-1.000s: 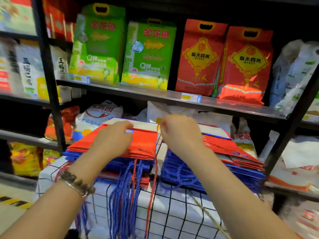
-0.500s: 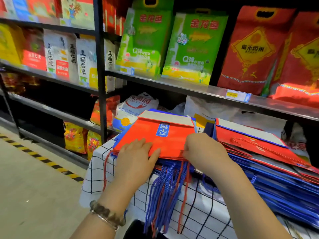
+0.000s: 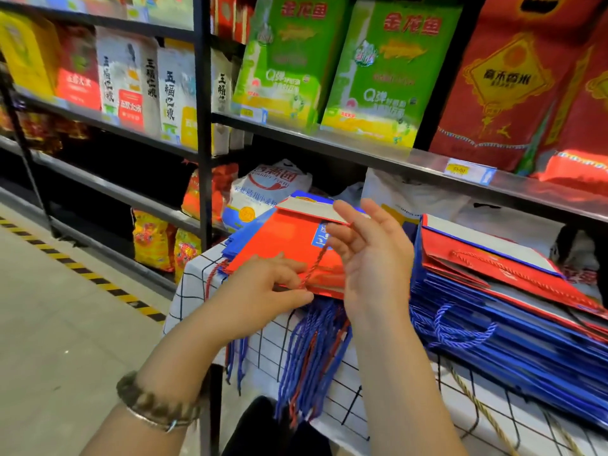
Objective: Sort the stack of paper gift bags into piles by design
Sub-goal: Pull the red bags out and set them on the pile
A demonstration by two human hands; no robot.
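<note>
Left fingers (image 3: 289,292) pinch twisted red cord (image 3: 317,261) above glossy flat bag (image 3: 279,238).

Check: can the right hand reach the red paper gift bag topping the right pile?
Probably yes: the red paper gift bag lies uncovered just beside the right hand, though a red cord handle hangs from its fingers.

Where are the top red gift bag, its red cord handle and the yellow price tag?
top red gift bag (image 3: 279,238), head view, its red face.
red cord handle (image 3: 313,268), head view, mid-cord.
yellow price tag (image 3: 459,170), head view, its centre.
</note>
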